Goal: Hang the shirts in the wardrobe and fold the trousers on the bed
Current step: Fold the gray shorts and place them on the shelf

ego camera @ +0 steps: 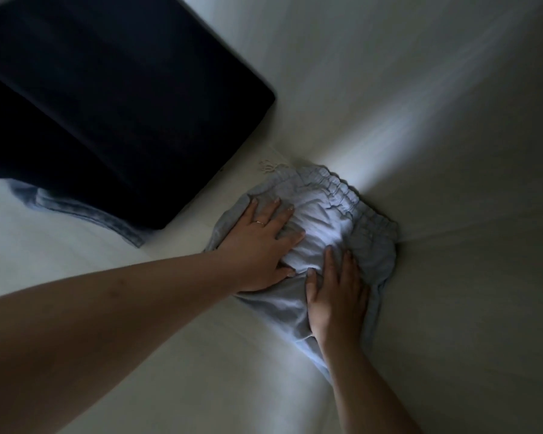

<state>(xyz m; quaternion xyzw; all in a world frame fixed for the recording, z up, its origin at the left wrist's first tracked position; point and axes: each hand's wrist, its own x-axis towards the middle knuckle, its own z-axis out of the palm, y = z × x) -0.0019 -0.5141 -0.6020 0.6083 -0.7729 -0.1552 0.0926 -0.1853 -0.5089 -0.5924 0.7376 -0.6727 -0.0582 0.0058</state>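
While both my hands press flat on the trousers (323, 220) on the bed (452, 120), left hand (261, 242) sits far-left, right hand (336, 296) nearer me; fingers straight, gripping nothing. The bundle's long axis runs from waistband, farthest away, back toward me.

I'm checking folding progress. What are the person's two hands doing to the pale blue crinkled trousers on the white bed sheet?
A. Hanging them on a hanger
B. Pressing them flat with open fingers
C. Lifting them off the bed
B: the left hand and right hand lie spread on the pale blue crinkled trousers, which rest on the white bed sheet.
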